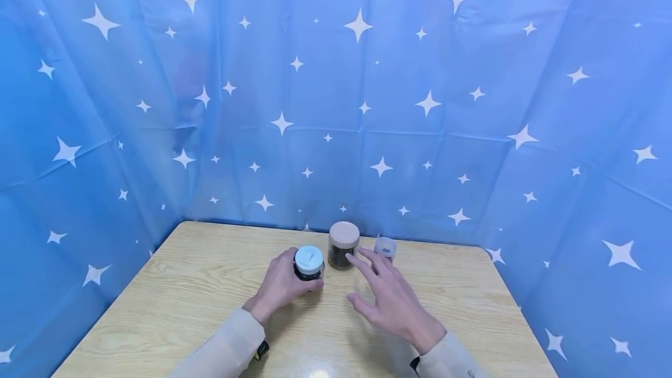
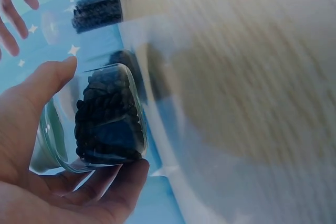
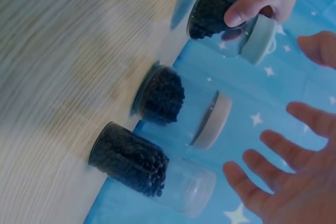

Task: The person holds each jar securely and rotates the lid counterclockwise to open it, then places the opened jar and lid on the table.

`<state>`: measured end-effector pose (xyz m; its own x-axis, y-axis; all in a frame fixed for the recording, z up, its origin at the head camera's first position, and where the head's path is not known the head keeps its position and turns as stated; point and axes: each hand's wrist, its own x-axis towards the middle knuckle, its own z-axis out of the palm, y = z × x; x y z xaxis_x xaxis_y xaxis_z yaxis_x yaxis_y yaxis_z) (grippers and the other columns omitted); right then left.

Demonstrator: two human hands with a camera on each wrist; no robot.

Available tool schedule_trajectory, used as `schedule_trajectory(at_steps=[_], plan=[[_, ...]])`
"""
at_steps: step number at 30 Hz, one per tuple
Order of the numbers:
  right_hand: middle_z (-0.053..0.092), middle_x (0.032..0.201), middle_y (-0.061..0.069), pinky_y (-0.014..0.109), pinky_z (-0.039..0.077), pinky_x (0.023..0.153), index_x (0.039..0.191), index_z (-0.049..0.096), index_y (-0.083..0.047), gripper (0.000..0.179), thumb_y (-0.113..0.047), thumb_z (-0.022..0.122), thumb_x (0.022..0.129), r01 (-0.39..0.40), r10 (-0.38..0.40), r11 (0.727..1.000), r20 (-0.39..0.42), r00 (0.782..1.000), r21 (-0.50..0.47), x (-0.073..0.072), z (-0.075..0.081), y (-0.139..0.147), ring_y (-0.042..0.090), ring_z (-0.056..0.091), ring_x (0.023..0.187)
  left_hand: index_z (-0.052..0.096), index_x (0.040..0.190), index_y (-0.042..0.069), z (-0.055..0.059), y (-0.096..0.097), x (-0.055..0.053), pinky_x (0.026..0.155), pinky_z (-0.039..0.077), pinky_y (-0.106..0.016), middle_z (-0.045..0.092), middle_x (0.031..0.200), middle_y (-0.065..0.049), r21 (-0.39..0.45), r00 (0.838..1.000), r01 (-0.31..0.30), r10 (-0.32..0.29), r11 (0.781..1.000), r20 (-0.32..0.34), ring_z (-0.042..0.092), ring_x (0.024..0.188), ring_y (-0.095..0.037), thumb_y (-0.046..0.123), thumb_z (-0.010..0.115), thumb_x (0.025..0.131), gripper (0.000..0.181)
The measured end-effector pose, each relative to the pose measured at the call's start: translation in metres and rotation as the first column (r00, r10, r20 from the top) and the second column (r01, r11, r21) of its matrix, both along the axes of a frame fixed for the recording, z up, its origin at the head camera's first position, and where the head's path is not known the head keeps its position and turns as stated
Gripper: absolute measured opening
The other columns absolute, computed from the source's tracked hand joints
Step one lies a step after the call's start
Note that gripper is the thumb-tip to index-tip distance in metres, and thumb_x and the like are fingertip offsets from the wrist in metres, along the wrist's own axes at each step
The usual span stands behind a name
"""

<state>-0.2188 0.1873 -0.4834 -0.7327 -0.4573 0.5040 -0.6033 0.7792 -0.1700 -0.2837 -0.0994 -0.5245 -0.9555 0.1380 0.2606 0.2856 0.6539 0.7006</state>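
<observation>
My left hand (image 1: 283,282) grips a glass jar (image 2: 110,119) with a pale blue-green lid (image 1: 308,260), thumb on one side and fingers on the other. Dark bean-like pieces fill part of it, and its base seems raised off the table. My right hand (image 1: 391,302) is held with fingers spread, touching none of the jars as far as the right wrist view shows. Nearest to it stand a jar with a pale pink lid (image 3: 212,120) and a clear-topped jar (image 3: 131,158). Both hold similar dark pieces. In the head view, right-hand fingers partly hide the clear-topped jar.
A wood-grain table (image 1: 173,308) bears the jars, the two standing ones near its back edge. A blue curtain (image 1: 325,104) with white stars rises behind and at both sides. A small dark object (image 1: 261,350) shows beside the left sleeve.
</observation>
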Motion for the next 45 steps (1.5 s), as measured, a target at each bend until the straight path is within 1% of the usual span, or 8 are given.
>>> schedule_trajectory(at_steps=[6, 10, 15, 20, 25, 32, 38, 45], plan=[[0.058, 0.174, 0.018, 0.064, 0.063, 0.114, 0.175, 0.053, -0.026, 0.085, -0.04, 0.09, 0.1, -0.011, 0.012, 1.0, 0.016, 1.0, -0.02, 0.006, 0.002, -0.005, 0.041, 0.065, 0.151, 0.07, 0.134, 0.002, 0.008, 0.008, 0.01, 0.104, 0.067, -0.056, 0.081, 0.123, -0.013, -0.001, 0.999, 0.017, -0.017, 1.0, -0.029, 0.079, 0.115, -0.032, 0.04, 0.112, 0.076, 0.08], [0.057, 0.175, 0.017, 0.065, 0.062, 0.116, 0.176, 0.051, -0.026, 0.085, -0.041, 0.089, 0.101, -0.017, 0.018, 0.999, 0.032, 0.999, -0.028, 0.011, 0.004, -0.007, 0.042, 0.064, 0.153, 0.071, 0.131, 0.005, 0.013, 0.014, 0.017, 0.101, 0.068, -0.051, 0.08, 0.12, -0.009, -0.007, 0.999, 0.038, -0.038, 0.999, -0.034, 0.078, 0.112, -0.027, 0.042, 0.112, 0.075, 0.079], [0.055, 0.177, 0.015, 0.065, 0.062, 0.117, 0.176, 0.052, -0.025, 0.083, -0.044, 0.088, 0.103, -0.001, 0.003, 0.999, 0.07, 0.998, -0.036, 0.014, 0.01, -0.007, 0.041, 0.062, 0.155, 0.071, 0.129, 0.007, 0.022, 0.022, 0.027, 0.097, 0.067, -0.045, 0.078, 0.116, -0.004, -0.015, 0.995, 0.068, -0.069, 0.998, -0.068, 0.076, 0.108, -0.021, 0.043, 0.112, 0.074, 0.077], [0.055, 0.178, 0.014, 0.064, 0.064, 0.115, 0.176, 0.051, -0.028, 0.082, -0.047, 0.087, 0.104, -0.015, 0.019, 0.999, 0.085, 0.996, -0.043, 0.013, 0.014, -0.011, 0.04, 0.061, 0.157, 0.071, 0.128, 0.007, 0.031, 0.025, 0.038, 0.093, 0.067, -0.043, 0.077, 0.114, -0.005, -0.027, 0.99, 0.098, -0.1, 0.995, -0.099, 0.075, 0.106, -0.02, 0.042, 0.111, 0.073, 0.076], [0.055, 0.177, 0.011, 0.066, 0.064, 0.113, 0.178, 0.047, -0.032, 0.086, -0.048, 0.088, 0.104, -0.043, 0.048, 0.997, 0.075, 0.996, -0.072, 0.013, 0.014, -0.017, 0.039, 0.062, 0.156, 0.07, 0.131, 0.005, 0.033, 0.027, 0.046, 0.093, 0.067, -0.042, 0.075, 0.116, -0.006, -0.046, 0.988, 0.119, -0.123, 0.992, -0.097, 0.073, 0.106, -0.02, 0.045, 0.111, 0.074, 0.081], [0.055, 0.176, 0.01, 0.058, 0.068, 0.106, 0.178, 0.047, -0.031, 0.086, -0.044, 0.089, 0.104, -0.075, 0.079, 0.993, 0.043, 0.996, -0.092, 0.013, 0.015, -0.026, 0.033, 0.062, 0.155, 0.071, 0.13, 0.008, 0.032, 0.03, 0.05, 0.094, 0.065, -0.039, 0.076, 0.118, -0.005, -0.051, 0.984, 0.125, -0.13, 0.991, -0.118, 0.071, 0.108, -0.018, 0.035, 0.109, 0.073, 0.074], [0.058, 0.174, 0.01, 0.053, 0.064, 0.118, 0.177, 0.05, -0.026, 0.081, -0.046, 0.086, 0.107, -0.096, 0.103, 0.99, 0.061, 0.993, -0.107, 0.012, 0.017, -0.031, 0.03, 0.06, 0.158, 0.072, 0.13, 0.01, 0.033, 0.035, 0.052, 0.094, 0.063, -0.037, 0.076, 0.116, -0.001, -0.058, 0.98, 0.132, -0.139, 0.99, -0.143, 0.069, 0.107, -0.016, 0.034, 0.108, 0.073, 0.071], [0.064, 0.166, 0.012, 0.052, 0.065, 0.116, 0.173, 0.055, -0.022, 0.076, -0.043, 0.086, 0.107, -0.108, 0.11, 0.987, 0.015, 0.994, -0.116, 0.012, 0.022, -0.034, 0.032, 0.064, 0.153, 0.072, 0.13, 0.008, 0.033, 0.04, 0.051, 0.091, 0.064, -0.035, 0.075, 0.117, -0.005, -0.059, 0.972, 0.159, -0.167, 0.986, -0.165, 0.069, 0.106, -0.018, 0.032, 0.107, 0.075, 0.069]])
